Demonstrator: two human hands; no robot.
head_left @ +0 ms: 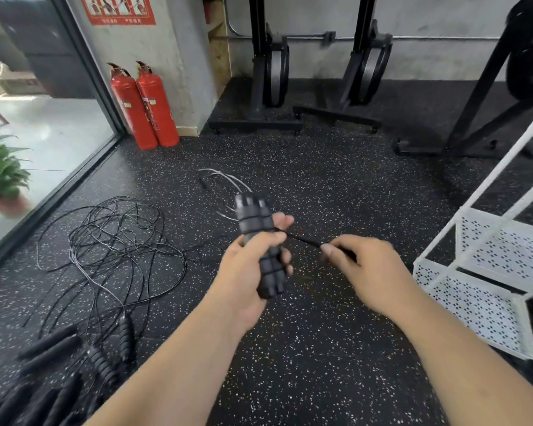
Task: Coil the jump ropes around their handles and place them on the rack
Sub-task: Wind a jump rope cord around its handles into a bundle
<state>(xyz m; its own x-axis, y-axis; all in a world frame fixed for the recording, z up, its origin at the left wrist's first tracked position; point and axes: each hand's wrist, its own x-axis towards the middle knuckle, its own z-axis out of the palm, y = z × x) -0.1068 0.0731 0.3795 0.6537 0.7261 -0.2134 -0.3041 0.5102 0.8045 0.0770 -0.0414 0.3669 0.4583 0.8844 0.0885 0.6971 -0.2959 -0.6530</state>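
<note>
Bare forearms are reaching in from the bottom edge over the black speckled rubber floor. Left hand is gripping a pair of black ribbed foam jump-rope handles side by side, fingers curled round them and thumb pressing across the front, with the handles standing nearly upright and tilting slightly left. Right hand is pinching a thin black cord between thumb and fingers, and the cord is running taut from the handles across to that hand. Turns of cord are already circling the handles as dark bands. Silvery cord loops are lying on the floor just behind the handles. White perforated metal rack is standing at the right, near the right hand and apart from it. Tangled pile of thin black and grey ropes is lying on the floor at the left, with more loose black foam handles at the lower left. Two red fire extinguishers are leaning against the wall at the back left, and a green potted plant is showing behind the glass.
</note>
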